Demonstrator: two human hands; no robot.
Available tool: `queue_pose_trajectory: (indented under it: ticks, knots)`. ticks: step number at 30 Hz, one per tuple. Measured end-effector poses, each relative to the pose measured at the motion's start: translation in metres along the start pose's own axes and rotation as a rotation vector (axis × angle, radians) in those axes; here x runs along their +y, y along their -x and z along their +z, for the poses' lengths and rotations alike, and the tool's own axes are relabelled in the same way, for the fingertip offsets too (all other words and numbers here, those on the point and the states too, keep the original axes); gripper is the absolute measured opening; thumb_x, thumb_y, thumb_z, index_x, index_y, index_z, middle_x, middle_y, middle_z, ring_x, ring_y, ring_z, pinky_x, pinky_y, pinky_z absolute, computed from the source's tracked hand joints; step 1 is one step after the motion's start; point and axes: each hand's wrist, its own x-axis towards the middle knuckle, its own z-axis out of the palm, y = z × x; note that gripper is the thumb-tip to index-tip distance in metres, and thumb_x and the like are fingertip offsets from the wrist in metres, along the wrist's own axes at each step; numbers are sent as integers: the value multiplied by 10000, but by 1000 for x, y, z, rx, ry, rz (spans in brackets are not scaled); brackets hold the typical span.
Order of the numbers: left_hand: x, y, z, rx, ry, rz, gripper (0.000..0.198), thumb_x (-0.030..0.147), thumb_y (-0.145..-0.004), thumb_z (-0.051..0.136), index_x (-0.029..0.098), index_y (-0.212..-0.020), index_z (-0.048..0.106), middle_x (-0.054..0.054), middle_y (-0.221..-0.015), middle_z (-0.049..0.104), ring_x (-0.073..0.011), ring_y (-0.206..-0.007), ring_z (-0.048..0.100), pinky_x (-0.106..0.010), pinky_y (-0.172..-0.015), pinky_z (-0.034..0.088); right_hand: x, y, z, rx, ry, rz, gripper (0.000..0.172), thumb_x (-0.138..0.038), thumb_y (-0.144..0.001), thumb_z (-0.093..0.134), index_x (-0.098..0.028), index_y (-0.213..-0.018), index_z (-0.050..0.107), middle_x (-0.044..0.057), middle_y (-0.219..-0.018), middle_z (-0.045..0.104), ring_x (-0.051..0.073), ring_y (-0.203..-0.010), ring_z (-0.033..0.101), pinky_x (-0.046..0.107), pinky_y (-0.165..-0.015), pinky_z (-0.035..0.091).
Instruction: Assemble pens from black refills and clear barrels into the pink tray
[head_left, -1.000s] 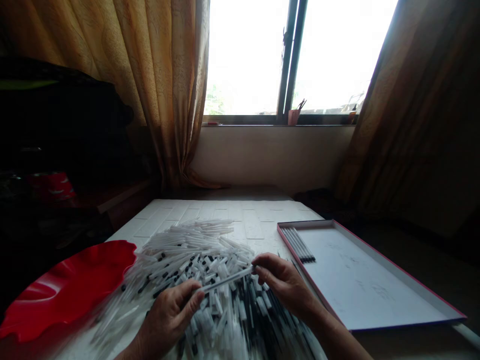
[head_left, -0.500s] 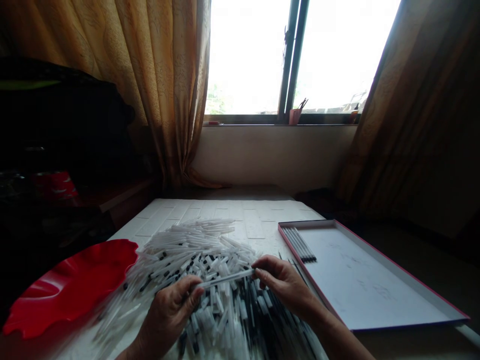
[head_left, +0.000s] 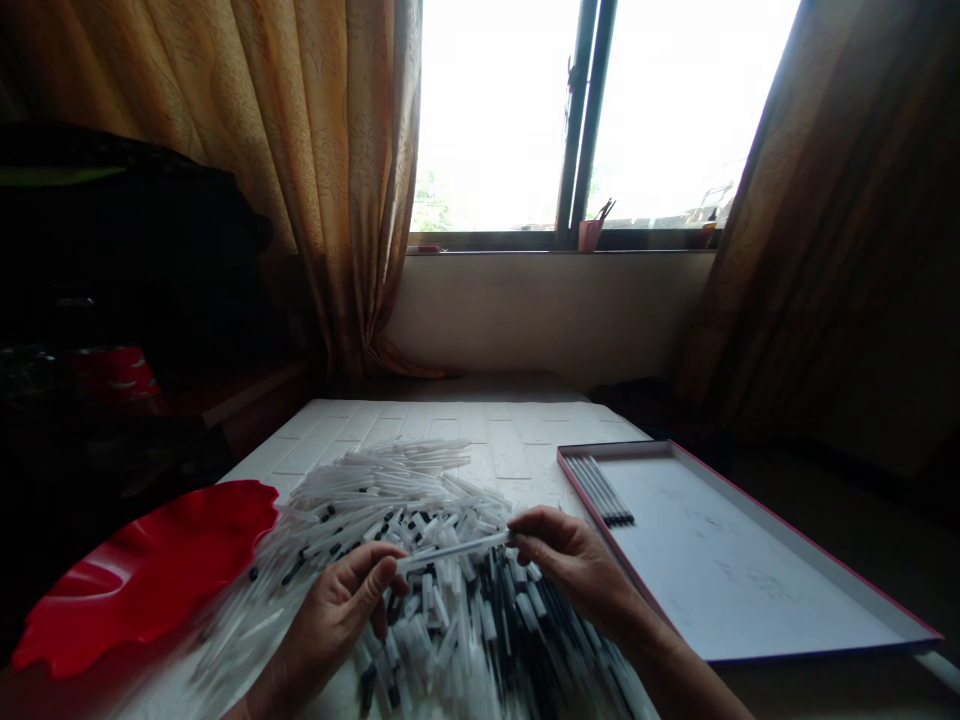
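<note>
A slim translucent pen (head_left: 454, 548) spans the gap between my two hands, nearly level, above the pile. My right hand (head_left: 566, 555) pinches its right end, where the fingers hide the tip. At the other end, the thumb and fingers of my left hand (head_left: 346, 600) close on the pen. Below them lie loose parts: white translucent barrels (head_left: 397, 460) towards the back, clear pen caps (head_left: 420, 635) in the middle, and dark thin refills (head_left: 517, 640) at the right front, partly blurred.
To the right lies a shallow red-edged tray (head_left: 780, 535) with several pens (head_left: 600, 490) lined up in its back left corner. A red scalloped dish (head_left: 150, 580) sits at the left. Beneath is a white brick-patterned tabletop (head_left: 510, 445); a window (head_left: 495, 120) stands beyond.
My left hand has shifted slightly, its lower fingers looser and more visible. The pen's right end has risen a little with my right hand. The pile and tray look the same.
</note>
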Motion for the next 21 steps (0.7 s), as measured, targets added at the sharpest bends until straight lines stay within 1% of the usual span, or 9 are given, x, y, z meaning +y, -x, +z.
queue_pose_trajectory:
  ticks: [3,5,10,11,13,15,16,19,21]
  knots:
    - [1,-3,1,15,56,-62,585,738,-775,634,169,-893,705,8,-651,701,-68,-367,507,-173,-394,399,3,0,1,3,10,-24,321,-448,-682,825,-197,-851,717,-6,-742,703,130,-657,607,269,-677,517]
    - [2,-3,0,28,72,-74,579,732,-739,676,170,-878,708,9,-650,698,-73,-379,515,-177,-397,408,4,-1,2,-4,25,-35,307,-440,-696,808,-198,-860,715,-3,-750,706,133,-653,608,271,-666,517]
    - [5,0,0,63,60,-40,465,637,-743,732,193,-882,726,16,-673,698,-101,-457,564,-202,-466,461,0,1,-1,-39,110,-59,204,-367,-745,757,-186,-835,730,7,-722,706,142,-628,606,269,-625,498]
    - [6,1,0,66,52,-30,434,611,-742,746,199,-880,732,23,-663,689,-104,-467,566,-205,-477,464,-3,2,-2,-57,177,-76,178,-348,-765,739,-185,-838,742,14,-730,715,150,-643,617,271,-632,495]
    - [7,3,2,65,38,-14,388,571,-740,761,207,-872,743,36,-630,664,-107,-469,558,-208,-483,458,-9,5,-2,-102,389,-127,150,-316,-810,699,-190,-849,771,31,-759,740,168,-682,644,278,-653,488]
    - [8,4,4,56,30,-6,367,556,-748,757,209,-867,745,45,-607,643,-107,-462,547,-212,-484,454,-17,10,-1,-147,620,-169,150,-285,-843,670,-203,-856,795,37,-764,754,178,-696,657,284,-671,474]
    - [8,5,5,52,27,-4,364,557,-757,750,209,-867,743,49,-598,632,-107,-461,545,-213,-487,454,-21,12,0,-165,697,-171,148,-272,-848,670,-209,-851,803,36,-755,754,178,-693,657,285,-674,467]
    - [6,6,6,32,28,-6,392,588,-783,718,210,-885,733,57,-581,601,-109,-468,551,-214,-498,457,-30,17,4,-200,803,-121,118,-239,-831,697,-226,-824,814,31,-751,739,175,-689,645,279,-668,449]
    - [4,7,6,8,30,-4,443,630,-798,684,211,-937,725,49,-613,619,-114,-472,562,-218,-493,459,-34,20,5,-219,825,-83,111,-223,-814,706,-238,-796,815,27,-756,729,174,-688,636,271,-650,441]
